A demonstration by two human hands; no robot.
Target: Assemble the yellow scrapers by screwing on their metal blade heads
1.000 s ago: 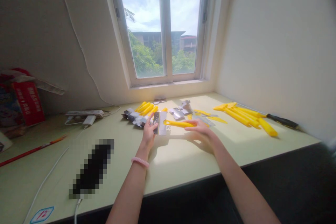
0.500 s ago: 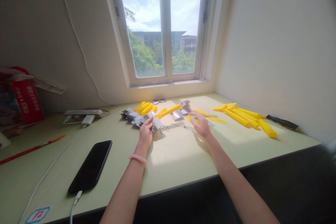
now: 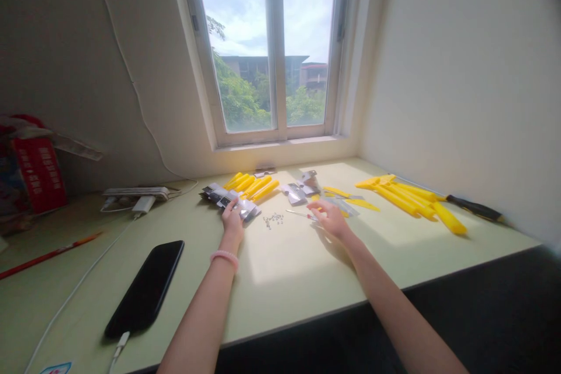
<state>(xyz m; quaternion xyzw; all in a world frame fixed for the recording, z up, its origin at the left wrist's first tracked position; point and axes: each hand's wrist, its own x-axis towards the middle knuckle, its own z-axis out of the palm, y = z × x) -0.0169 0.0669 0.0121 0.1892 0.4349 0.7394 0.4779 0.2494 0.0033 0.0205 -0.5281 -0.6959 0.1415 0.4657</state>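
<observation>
- So, from the head cam, two hands were over a pale green desk (image 3: 284,295) under a window (image 3: 272,47) with two panes.
- Left hand (image 3: 232,220) was palm-down with its fingers on a row of foil packs (image 3: 228,194), about four that I could make out. Couldn't tell if it was actually gripping them. Pink beaded bracelet (image 3: 224,259) on that wrist, just the one.
- Right hand (image 3: 332,220) was half curled, fingertips at the handle end of one little screwdriver (image 3: 300,214). Its thin shaft pointed left. Couldn't tell if the grip was firm.
- Between the hands sat a small scatter of tiny silver screws (image 3: 273,220), too small to count.
- Behind the left hand lay five yellow plastic handles (image 3: 256,186).
- Far right was a bigger pile of yellow plastic pieces (image 3: 405,198), roughly seven, plus one black-handled screwdriver (image 3: 475,208).
- Off left were one black phone (image 3: 145,288) on a white cable (image 3: 72,298) and one power strip (image 3: 135,191).
</observation>
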